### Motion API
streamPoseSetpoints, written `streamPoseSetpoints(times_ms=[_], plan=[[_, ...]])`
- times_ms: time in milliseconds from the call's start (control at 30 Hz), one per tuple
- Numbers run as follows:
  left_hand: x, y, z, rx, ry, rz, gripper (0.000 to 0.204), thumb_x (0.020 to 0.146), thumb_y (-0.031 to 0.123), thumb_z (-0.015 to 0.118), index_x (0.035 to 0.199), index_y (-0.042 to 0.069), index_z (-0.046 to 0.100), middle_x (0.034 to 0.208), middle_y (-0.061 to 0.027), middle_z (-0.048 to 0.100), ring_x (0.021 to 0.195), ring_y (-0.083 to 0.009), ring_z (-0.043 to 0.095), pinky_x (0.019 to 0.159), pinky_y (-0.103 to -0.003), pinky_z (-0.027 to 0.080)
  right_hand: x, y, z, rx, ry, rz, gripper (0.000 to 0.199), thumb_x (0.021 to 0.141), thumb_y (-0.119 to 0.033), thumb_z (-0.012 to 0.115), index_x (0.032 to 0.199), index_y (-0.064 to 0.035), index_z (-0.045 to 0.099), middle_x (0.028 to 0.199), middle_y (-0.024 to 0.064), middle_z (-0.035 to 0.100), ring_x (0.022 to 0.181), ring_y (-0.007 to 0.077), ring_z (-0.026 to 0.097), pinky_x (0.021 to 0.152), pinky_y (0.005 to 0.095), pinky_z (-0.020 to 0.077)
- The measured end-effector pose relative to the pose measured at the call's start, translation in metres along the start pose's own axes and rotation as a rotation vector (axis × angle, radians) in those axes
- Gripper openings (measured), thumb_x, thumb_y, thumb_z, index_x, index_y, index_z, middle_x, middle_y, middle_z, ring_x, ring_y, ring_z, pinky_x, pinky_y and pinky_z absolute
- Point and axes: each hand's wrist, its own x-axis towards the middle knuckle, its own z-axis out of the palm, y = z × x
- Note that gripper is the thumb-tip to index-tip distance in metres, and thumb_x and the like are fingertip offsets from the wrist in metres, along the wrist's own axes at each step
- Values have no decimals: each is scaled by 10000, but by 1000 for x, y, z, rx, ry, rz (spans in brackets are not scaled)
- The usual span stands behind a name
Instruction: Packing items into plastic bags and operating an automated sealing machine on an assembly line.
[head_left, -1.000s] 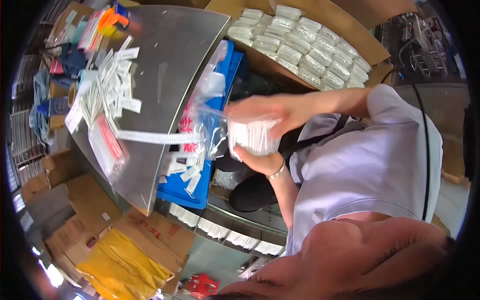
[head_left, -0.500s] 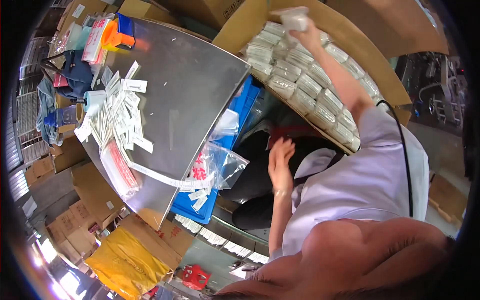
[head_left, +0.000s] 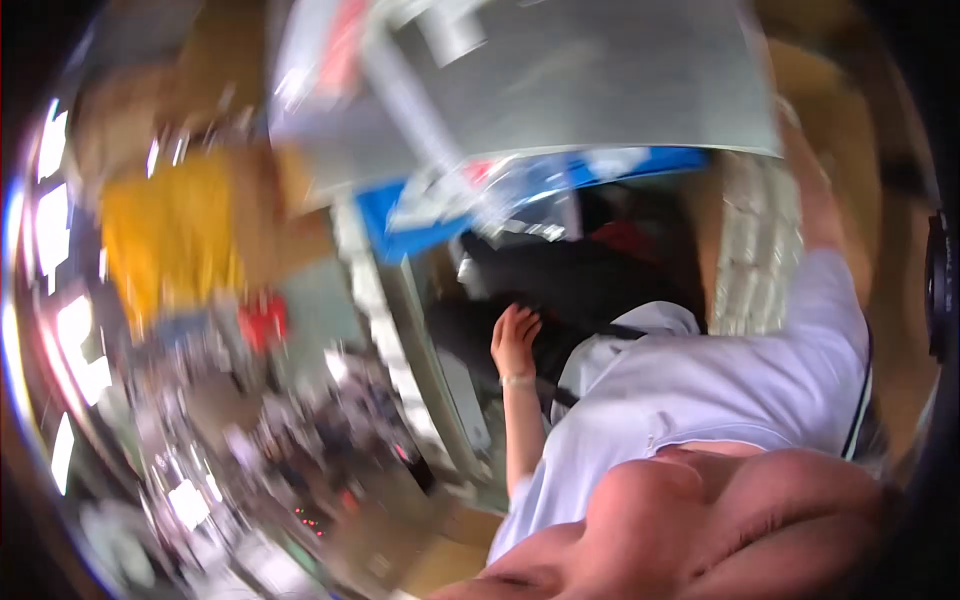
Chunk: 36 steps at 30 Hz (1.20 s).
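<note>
My left hand is raised in front of my body with its fingers extended and nothing in it. A band circles that wrist. My right arm reaches up along the far right, and my right hand is a blur beside the table's right end; its fingers and anything in them cannot be made out. Just left of that arm, rows of clear-wrapped white packs lie in a large cardboard carton. The grey metal table carries a blurred white strip and a red-and-white plastic-wrapped pack.
Under the table's front edge sits a blue tray with a clear plastic bag on it. White packs in a row stand left of my legs. Farther left are a yellow sack and a red plastic object.
My view has swung left, smearing the picture. The right hand, earlier holding a clear-wrapped pack above the carton, is now beside the table end. My left hand remains raised by my body.
</note>
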Motion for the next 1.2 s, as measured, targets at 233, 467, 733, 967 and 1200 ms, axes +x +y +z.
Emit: streamPoseSetpoints(times_ms=[233,467,733,967,1200], plan=[[-9,-14,-34,-266,153,-52,263,863,230,513,1042,39,533,920,-101,599,791,-210,605,702,-319,501,13,22,468,-254,-887,198,184,846,-195,482,906,-46,572,781,89,557,664,179,529,642,332,440],[-23,50,-197,-93,506,455,177,824,194,555,822,25,608,692,-64,620,627,-166,599,593,-268,479,-55,92,548,-471,-1025,289,174,838,-205,504,874,-45,563,734,76,537,637,165,509,611,316,424],[-159,220,-565,1360,1858,671,181,766,229,602,788,54,565,754,-111,568,715,-267,536,668,-392,405,-84,132,547,-744,-945,360,174,829,-216,528,838,-44,553,681,62,514,605,149,486,576,299,405],[-297,279,-704,1464,2154,129,713,786,544,471,1243,13,338,1185,-101,510,1162,-241,410,1014,-531,33,-306,-56,712,-964,-932,345,183,821,-226,550,807,-43,543,635,49,494,578,135,466,544,284,389],[-341,304,-776,1363,1606,-148,835,769,620,419,1297,-6,256,1200,-82,512,1204,-235,384,1031,-516,-52,-541,-206,868,-1238,-803,267,201,813,-236,571,775,-43,534,589,36,474,551,121,446,513,268,373]])
